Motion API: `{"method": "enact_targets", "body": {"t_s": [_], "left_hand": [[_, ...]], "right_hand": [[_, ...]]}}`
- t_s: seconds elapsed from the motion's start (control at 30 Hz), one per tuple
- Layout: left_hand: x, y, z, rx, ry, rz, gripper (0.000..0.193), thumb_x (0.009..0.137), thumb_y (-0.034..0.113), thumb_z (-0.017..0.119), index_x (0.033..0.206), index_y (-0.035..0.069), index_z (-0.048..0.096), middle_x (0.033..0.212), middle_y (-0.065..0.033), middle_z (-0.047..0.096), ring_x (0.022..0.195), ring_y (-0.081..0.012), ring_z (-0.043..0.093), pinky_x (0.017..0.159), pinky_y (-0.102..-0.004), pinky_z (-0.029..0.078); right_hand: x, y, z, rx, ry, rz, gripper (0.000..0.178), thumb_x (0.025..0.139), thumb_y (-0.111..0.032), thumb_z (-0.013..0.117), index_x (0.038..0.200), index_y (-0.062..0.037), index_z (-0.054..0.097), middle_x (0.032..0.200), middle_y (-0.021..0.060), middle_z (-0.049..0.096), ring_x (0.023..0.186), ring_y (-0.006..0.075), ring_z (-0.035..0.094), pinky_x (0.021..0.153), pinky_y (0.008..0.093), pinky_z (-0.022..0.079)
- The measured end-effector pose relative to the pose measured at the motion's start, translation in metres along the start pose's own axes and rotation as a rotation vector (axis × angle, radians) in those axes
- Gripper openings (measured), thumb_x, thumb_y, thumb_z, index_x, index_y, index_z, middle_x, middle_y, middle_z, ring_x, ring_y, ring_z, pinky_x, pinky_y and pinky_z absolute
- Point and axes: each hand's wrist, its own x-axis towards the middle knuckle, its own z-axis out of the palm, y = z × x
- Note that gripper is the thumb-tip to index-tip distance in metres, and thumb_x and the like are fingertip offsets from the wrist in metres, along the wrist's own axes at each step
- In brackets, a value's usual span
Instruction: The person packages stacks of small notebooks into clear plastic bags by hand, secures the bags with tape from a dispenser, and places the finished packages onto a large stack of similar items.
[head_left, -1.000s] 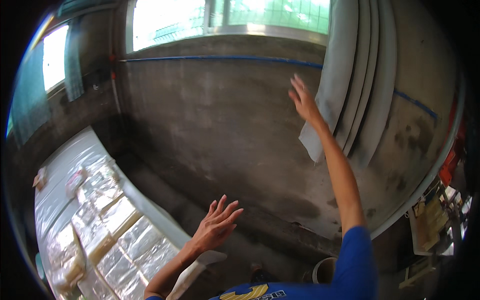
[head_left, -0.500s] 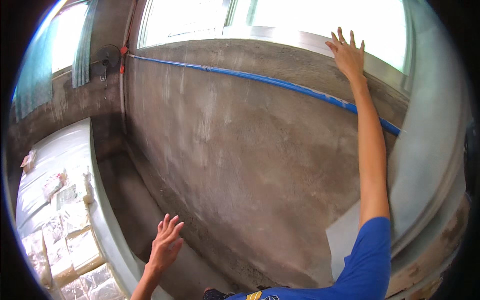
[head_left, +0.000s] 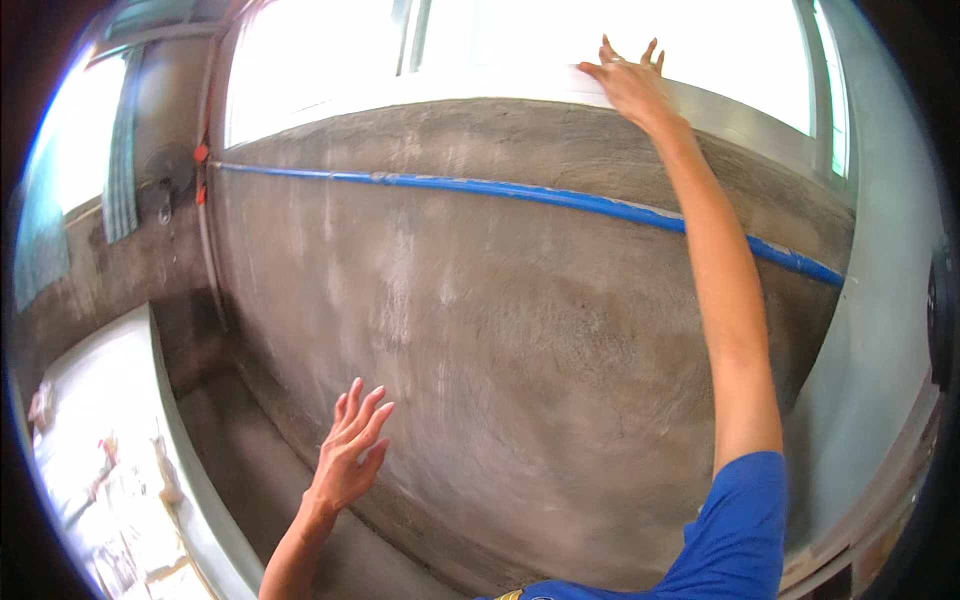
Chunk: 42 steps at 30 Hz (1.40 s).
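Note:
My right arm in its blue sleeve stretches up to the bright window [head_left: 540,45]. At the lower window frame is my right hand [head_left: 632,88], fingers spread and holding nothing; I cannot tell if it presses on the frame. Lower down, my left hand [head_left: 350,455] hovers in front of the rough grey-brown wall [head_left: 520,330], fingers stretched out, with nothing in it. A blue pipe [head_left: 560,197] runs along the wall under the window and passes behind my right forearm.
On the left stands a white-covered table [head_left: 110,370] with clear plastic packs [head_left: 120,510] on it. Teal curtains [head_left: 122,160] hang by a smaller window. A dark fan-like thing [head_left: 165,175] is on the corner wall. A pale panel [head_left: 880,330] stands at right.
The view has tilted up and turned right, so the table sits lower and further left. My right hand has shifted left along the window frame. My left hand has risen slightly.

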Motion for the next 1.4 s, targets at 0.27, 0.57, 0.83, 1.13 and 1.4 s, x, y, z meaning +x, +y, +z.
{"method": "enact_targets", "body": {"t_s": [0.27,0.57,0.83,1.13,1.4], "left_hand": [[-0.018,-0.056,-0.063,-0.011,0.053,-0.152,0.063,0.076,-0.007,0.056,0.137,0.008,0.048,0.144,-0.0141,0.044,0.14,-0.033,0.028,0.114,-0.0473,0.021],[0.036,-0.075,0.024,-0.058,-0.162,-0.214,0.094,0.073,-0.005,0.069,0.151,0.015,0.021,0.158,-0.0136,0.012,0.146,-0.0316,0.005,0.116,-0.0462,0.016],[0.075,-0.214,0.135,0.104,0.046,-0.692,0.125,0.062,0.033,0.087,0.152,0.011,0.002,0.156,-0.0221,0.001,0.144,-0.0407,0.004,0.113,-0.0539,0.018],[0.085,-0.219,0.182,0.206,0.008,-0.484,0.134,0.055,0.04,0.088,0.148,-0.001,0.001,0.152,-0.0325,0.004,0.14,-0.0501,0.01,0.11,-0.0541,0.025],[0.081,-0.216,0.175,0.161,-0.018,-0.44,0.13,0.058,0.045,0.083,0.146,-0.007,0.002,0.148,-0.038,0.005,0.139,-0.0519,0.01,0.108,-0.06,0.024]], "right_hand": [[0.026,-0.057,0.002,0.076,-0.127,0.016,0.089,0.089,-0.064,0.009,0.141,0.0041,0.033,0.139,0.0197,0.045,0.14,0.0399,0.021,0.113,0.0616,-0.003],[-0.024,0.042,-0.057,0.296,0.527,0.272,0.069,0.088,-0.056,0.052,0.124,0.0027,0.044,0.127,0.0257,0.046,0.12,0.0381,0.043,0.1,0.0557,0.028],[-0.066,0.129,-0.046,0.128,0.123,0.691,0.052,0.084,-0.045,0.066,0.097,0.0059,0.066,0.086,0.0218,0.067,0.081,0.0302,0.067,0.073,0.0405,0.054],[-0.028,0.104,-0.022,-0.013,0.093,0.773,0.043,0.086,-0.041,0.065,0.063,-0.005,0.06,0.066,0.0112,0.062,0.062,0.0242,0.063,0.054,0.0375,0.05],[0.028,-0.017,0.01,0.015,0.064,0.679,0.036,0.087,-0.038,0.061,0.075,-0.0037,0.061,0.073,0.0146,0.063,0.07,0.0295,0.065,0.065,0.0423,0.052]]}}
